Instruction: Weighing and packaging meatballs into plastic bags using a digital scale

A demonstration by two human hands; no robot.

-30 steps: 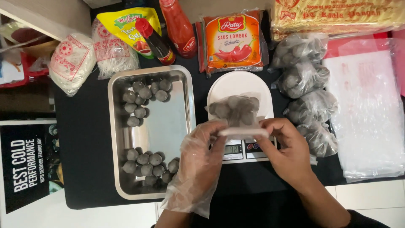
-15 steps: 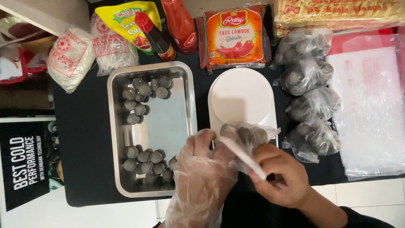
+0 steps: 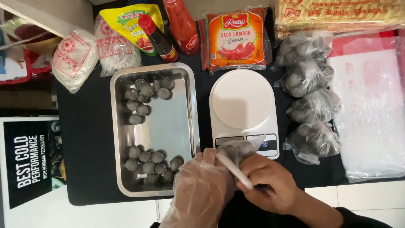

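Fifth bag of meatballs being twisted shut, just below the scale

Judging by the layout, the work is well along but not finished: four filled bags lie in a column right of the white scale, while the steel tray left of the scale still holds two clusters of loose grey meatballs. The left hand (in a thin plastic glove) is closed around the small clear bag of meatballs at the scale's near edge; the right hand, bare, pinches the bag's twisted neck between curled fingers. A second ago this bag sat on the scale's platter; now the platter is bare and the bag is down at the near edge, its neck wound tight.
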